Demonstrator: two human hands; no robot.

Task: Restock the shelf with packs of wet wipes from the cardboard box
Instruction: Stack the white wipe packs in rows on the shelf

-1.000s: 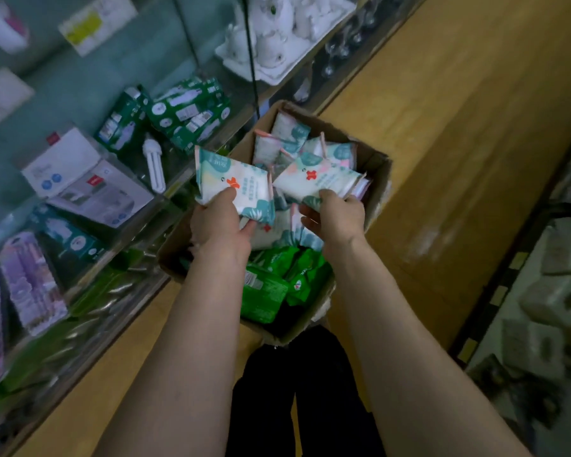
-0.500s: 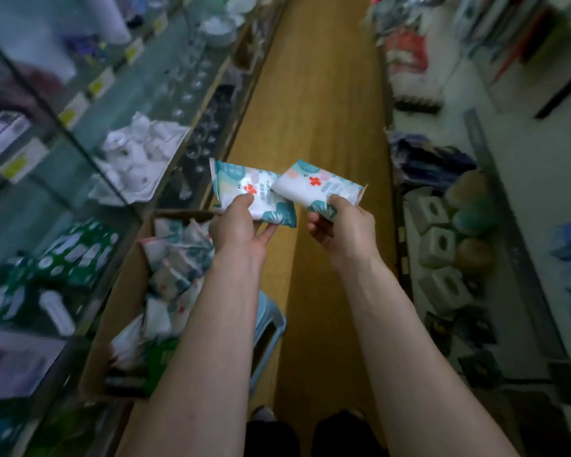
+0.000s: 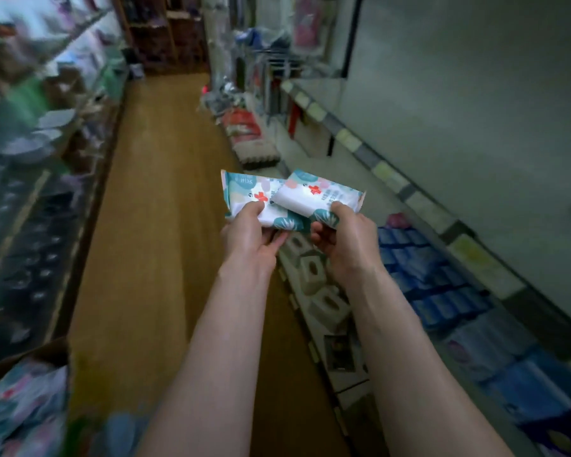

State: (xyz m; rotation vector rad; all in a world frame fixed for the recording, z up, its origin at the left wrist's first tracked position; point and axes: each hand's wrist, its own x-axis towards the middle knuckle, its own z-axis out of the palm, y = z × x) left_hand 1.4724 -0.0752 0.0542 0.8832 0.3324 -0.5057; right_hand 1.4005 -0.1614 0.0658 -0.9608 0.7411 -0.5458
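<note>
Cardboard box (image 3: 30,356): bottom left, blurred, packs inside.
Left hand (image 3: 248,239): fingers pinch left wipes pack (image 3: 241,189), thumb on top.
Right hand (image 3: 350,245): fingers pinch right wipes pack (image 3: 323,194), which overlaps the left one over the aisle floor.
Right shelf (image 3: 419,206): blue packs (image 3: 435,282).

A narrow shop aisle runs straight ahead, floored in yellowish-brown wood-look flooring (image 3: 152,225). Glass shelving (image 3: 30,166) lines the left side, too blurred to tell its goods. On the right stand low white shelves (image 3: 314,150), with a strip of pale price labels (image 3: 386,174) along the edge of the tier above, under a plain grey-white wall panel (image 3: 475,94). A dark wooden cabinet (image 3: 165,37) closes the far end. The light is dim, with a greenish cast
</note>
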